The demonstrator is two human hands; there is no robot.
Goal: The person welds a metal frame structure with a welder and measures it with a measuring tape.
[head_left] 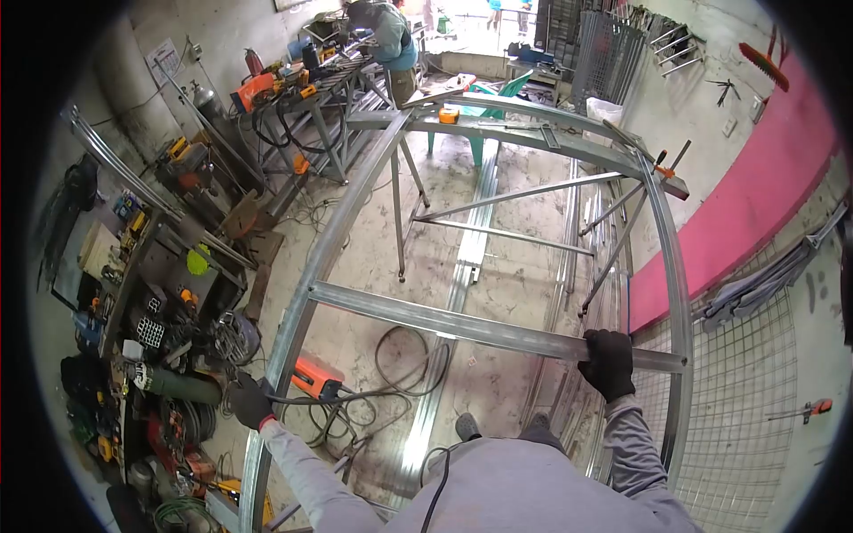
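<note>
A large metal frame [355,202] of square tubing fills the middle, with a crossbar [444,324] spanning its two side rails. My right hand [608,364], in a black glove, is closed over the crossbar near its right end. Beside the left rail is my left hand [250,401], also black-gloved, its fingers closed on something I cannot make out. A black cable [355,393] runs from this hand across the rail to loops on the floor. An orange machine [316,379] sits on the floor inside the rail.
Tools crowd the left shelf [124,306] and workbench [324,93]. Another person [391,40] stands at that bench. A green chair [506,89] is behind the frame's far end, where an orange tape measure [449,115] lies. Long metal bars [453,320] lie on the floor beneath.
</note>
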